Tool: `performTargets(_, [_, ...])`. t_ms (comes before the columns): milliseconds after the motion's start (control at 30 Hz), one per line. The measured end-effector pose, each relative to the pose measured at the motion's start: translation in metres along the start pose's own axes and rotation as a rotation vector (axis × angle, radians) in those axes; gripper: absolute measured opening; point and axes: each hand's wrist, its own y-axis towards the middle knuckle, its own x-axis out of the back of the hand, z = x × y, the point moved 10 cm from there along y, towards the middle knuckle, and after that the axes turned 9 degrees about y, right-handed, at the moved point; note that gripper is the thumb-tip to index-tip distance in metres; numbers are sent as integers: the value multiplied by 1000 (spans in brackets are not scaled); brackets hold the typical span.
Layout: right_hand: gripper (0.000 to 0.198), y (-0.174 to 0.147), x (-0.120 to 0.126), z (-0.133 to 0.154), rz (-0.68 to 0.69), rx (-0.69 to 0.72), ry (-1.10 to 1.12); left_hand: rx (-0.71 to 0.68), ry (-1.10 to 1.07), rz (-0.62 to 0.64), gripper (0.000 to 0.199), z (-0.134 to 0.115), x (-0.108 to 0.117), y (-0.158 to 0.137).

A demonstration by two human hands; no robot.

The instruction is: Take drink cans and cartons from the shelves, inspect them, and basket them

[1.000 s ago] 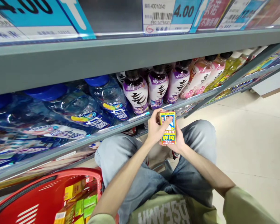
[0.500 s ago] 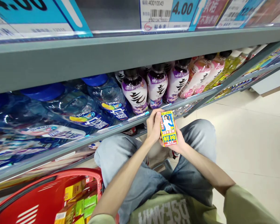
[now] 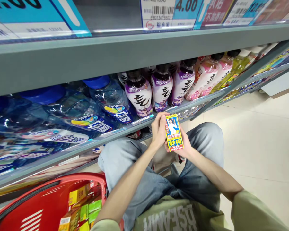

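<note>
Bright light, glints on plastic bottles point(image 3: 108, 96), blurred upper-left price tag point(image 3: 36, 19)

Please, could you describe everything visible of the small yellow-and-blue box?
The small box looks like printed card, intact on the visible side: yellow borders, a blue panel picturing a person in white, red bands, Chinese characters. Slightly tilted, its printed face points toward the camera. The left hand and right hand hold its sides, near the shelf edge. Its back is hidden.
</note>
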Motion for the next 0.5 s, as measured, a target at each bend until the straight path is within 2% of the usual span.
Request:
performTargets(267, [56, 1, 1, 5, -8, 66, -19, 4, -41, 6, 42, 0, -1, 0])
performTargets(500, [58, 0, 6, 4, -50, 47, -54, -21, -41, -16, 41, -2, 1, 2])
